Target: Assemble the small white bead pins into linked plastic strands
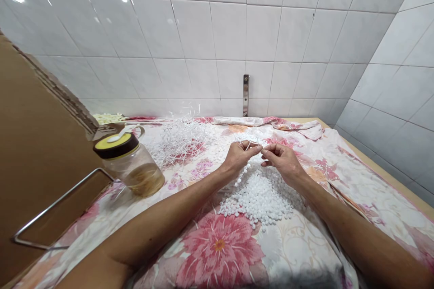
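My left hand (pixel 240 157) is closed in a pinch on a thin white plastic strand (pixel 249 145). A few small white balls hang just below that hand. My right hand (pixel 282 159) also pinches, its fingertips meeting those of the left; what sits between them is too small to make out. Beneath both hands lies a loose pile of small white beads (pixel 261 201), spread over a flowered cloth (pixel 220 253). Left of the hands is a tangled heap of thin white strands (pixel 181 142).
At the left stands a clear jar (pixel 144 176) with a yellow and black lid (pixel 115 145) and brownish liquid inside. Beside it are a large cardboard sheet (pixel 37 144) and a bent metal frame (pixel 57 205). A tiled wall (pixel 227 31) with a metal bracket (pixel 246 95) closes off the back.
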`<state>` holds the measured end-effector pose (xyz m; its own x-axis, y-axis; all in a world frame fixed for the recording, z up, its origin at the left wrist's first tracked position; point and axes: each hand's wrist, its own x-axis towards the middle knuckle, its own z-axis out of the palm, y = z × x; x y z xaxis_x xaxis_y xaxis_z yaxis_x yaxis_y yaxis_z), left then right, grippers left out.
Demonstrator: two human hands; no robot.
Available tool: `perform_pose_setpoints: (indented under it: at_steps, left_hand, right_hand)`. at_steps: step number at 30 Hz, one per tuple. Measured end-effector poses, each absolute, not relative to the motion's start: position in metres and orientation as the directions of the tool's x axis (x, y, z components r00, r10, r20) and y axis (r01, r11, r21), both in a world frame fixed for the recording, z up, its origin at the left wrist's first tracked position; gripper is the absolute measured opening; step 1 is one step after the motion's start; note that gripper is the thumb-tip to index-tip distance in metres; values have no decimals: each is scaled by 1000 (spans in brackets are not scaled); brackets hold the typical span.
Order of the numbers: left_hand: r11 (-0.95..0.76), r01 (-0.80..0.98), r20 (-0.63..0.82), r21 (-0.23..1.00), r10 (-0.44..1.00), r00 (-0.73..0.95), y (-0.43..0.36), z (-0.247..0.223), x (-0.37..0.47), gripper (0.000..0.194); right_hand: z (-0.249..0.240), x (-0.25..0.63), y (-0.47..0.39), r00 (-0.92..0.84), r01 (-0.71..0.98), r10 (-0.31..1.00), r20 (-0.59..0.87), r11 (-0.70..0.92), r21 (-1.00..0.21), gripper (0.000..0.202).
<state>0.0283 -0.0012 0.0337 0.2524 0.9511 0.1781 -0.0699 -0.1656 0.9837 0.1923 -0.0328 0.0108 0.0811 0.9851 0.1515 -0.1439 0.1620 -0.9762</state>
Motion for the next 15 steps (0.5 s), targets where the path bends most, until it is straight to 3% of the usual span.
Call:
perform_pose_setpoints:
  at_steps: [8, 15]
  left_hand:
    - [-204, -20, 201, 979, 932, 301, 4, 23, 28, 36]
    - [-175, 35, 154, 984, 933, 326, 7, 28, 25, 46]
  right_hand:
    - [9, 197, -33, 58, -7, 954, 295, 295, -955, 41]
    - [13, 204, -34, 7, 54, 959, 283, 283, -958, 40]
